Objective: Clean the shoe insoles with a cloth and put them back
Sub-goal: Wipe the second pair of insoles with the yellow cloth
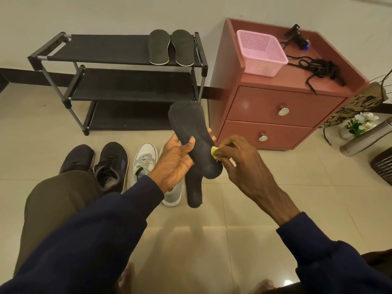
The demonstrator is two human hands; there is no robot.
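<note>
I see a room in a home. At the far left a shoe rack [118,49] stands against a plain wall, with two insoles [159,47] on its top shelf. To its right stands a red two-drawer cabinet [275,107], which carries a pink basket [259,52] and tangled black cords [318,70]. Nearer to me, shoes [111,162] sit in a row on the glossy tile floor [233,209]. At the right edge I see white flowers [363,120] and a steel flask [364,141] beside them.

Dark navy long fabric sleeve [95,230], lower left of frame, ending at wrist; matching navy sleeve [331,257], lower right. Olive-brown cloth trousers [53,204], left edge. Left hand [174,160], right hand [239,164]: bare.
</note>
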